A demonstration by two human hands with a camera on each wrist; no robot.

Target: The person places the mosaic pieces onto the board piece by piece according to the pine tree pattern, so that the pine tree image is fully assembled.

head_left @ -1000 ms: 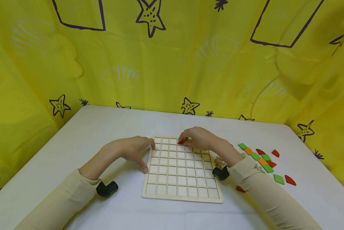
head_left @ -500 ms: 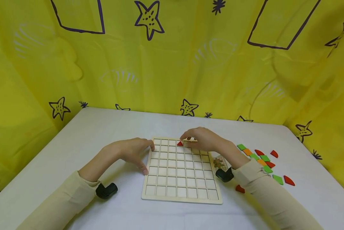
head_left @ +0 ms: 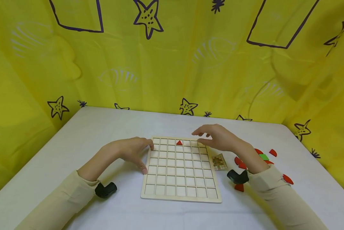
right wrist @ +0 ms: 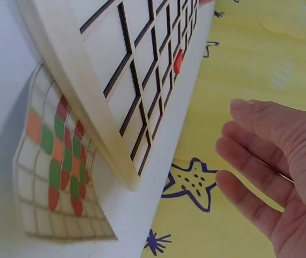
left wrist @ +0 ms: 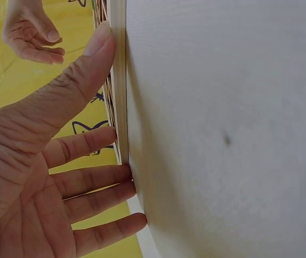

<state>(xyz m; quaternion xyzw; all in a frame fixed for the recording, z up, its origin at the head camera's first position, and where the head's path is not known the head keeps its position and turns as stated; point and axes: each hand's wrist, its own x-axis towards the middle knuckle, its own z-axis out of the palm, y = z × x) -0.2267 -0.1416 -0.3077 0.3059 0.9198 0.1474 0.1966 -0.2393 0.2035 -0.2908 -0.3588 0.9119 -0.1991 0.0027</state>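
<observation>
A pale wooden grid board (head_left: pixel 180 199) lies on the white table, with a red triangular piece (head_left: pixel 179 143) in a cell of its far row. My left hand (head_left: pixel 131 150) rests along the board's left side. In the left wrist view its thumb (left wrist: pixel 100 43) and fingers (left wrist: pixel 96 174) are spread and touch the board's edge. Over the far right corner my right hand (head_left: pixel 219 137) hovers with loosely bent fingers and holds nothing. The right wrist view has that hand (right wrist: pixel 287 172) apart from the board, with the red piece (right wrist: pixel 178 62) sitting in the grid.
A small pattern card (head_left: pixel 219 162) with a coloured grid lies against the board's right side. Farther right are several red rounded pieces (head_left: pixel 273 152) and a green square (head_left: pixel 264 157), partly hidden by my right arm. A yellow patterned curtain (head_left: pixel 160 64) stands behind the table.
My right hand has let go of the red piece, which stays in the far row, and has moved right and away from it. My left hand stays at the board's edge.
</observation>
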